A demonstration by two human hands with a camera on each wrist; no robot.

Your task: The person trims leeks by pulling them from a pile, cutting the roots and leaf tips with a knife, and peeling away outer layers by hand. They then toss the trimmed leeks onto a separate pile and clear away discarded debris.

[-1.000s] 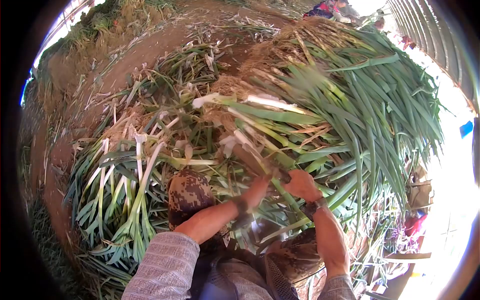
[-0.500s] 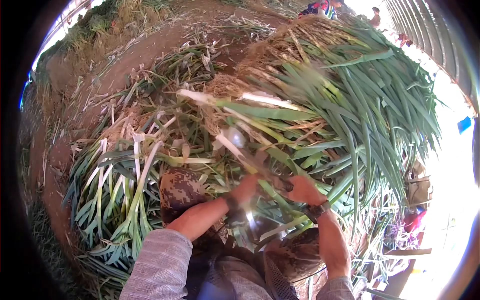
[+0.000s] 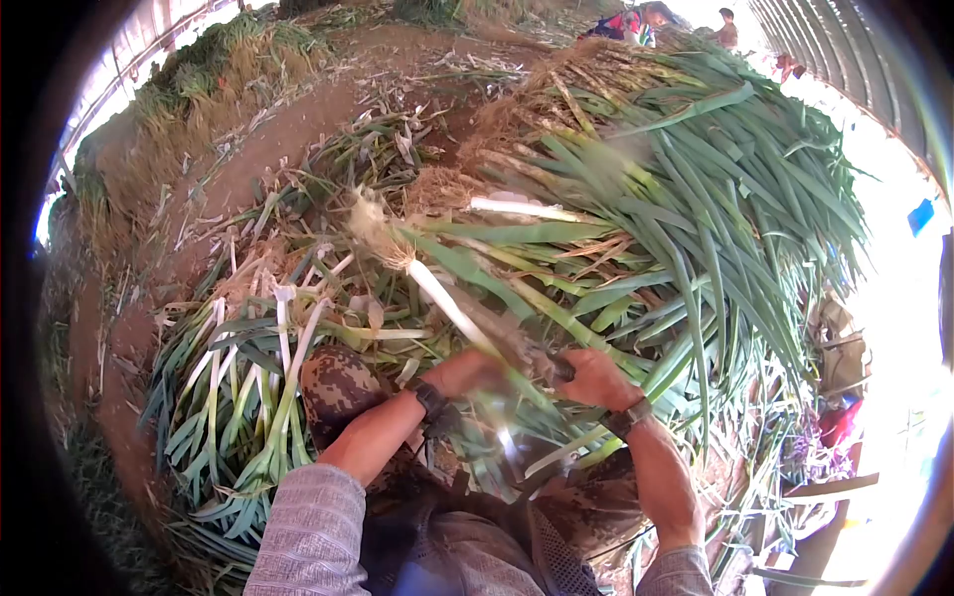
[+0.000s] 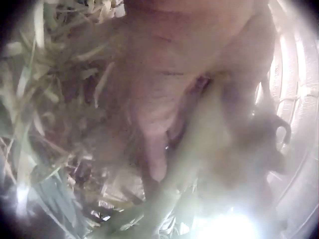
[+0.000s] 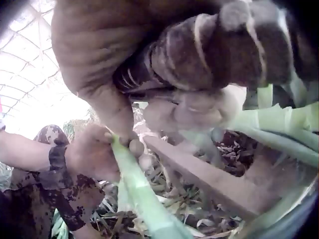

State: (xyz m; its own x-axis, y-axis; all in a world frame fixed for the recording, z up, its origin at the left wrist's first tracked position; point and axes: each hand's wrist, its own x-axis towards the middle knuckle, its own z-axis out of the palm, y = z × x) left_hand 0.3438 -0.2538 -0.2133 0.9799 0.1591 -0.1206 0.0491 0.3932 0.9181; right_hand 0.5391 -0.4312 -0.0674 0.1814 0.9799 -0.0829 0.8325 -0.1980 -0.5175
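In the head view my left hand (image 3: 462,373) grips a leek (image 3: 444,301) by its stalk, the white end pointing up and away to the left. The green stalk (image 4: 197,134) runs past the thumb in the left wrist view. My right hand (image 3: 596,377) holds a knife by its dark handle (image 3: 562,368); the long brown, dirty blade (image 3: 505,333) lies close alongside the leek. Fingers curl beneath the handle in the right wrist view, where the blade (image 5: 199,174) slants down to the right and the left hand (image 5: 94,152) holds the stalk.
A large heap of leeks (image 3: 696,189) with roots lies right and ahead. Cleaner leeks with white stems (image 3: 268,387) lie left of my knee (image 3: 343,389). Peeled leaves litter the brown ground (image 3: 258,129). Two people (image 3: 626,25) are far off.
The left hand has moved left and slightly down with the leek, whose white stem has shifted left. The right hand keeps the knife and has moved little. The view has shifted slightly.
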